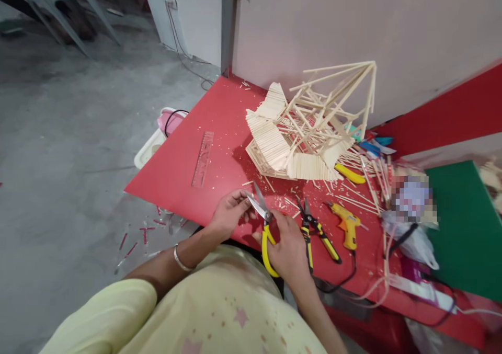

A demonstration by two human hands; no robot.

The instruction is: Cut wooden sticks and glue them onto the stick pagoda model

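My right hand is closed around the yellow handles of a pair of scissors, whose blades stand apart and point up and left. At the blade tips is my left hand, its thumb and fingers pinched together. Whatever it holds is too small to make out. Beyond both hands stands a model built of thin wooden sticks, with slatted panels around its base and an open frame rising above. Short stick offcuts and crumbs lie between the model and my hands.
On the red table lie a clear ruler, black-and-yellow cutters and a yellow glue gun with its cord. Loose sticks, a plastic bag and a green board are at the right. A wall rises behind.
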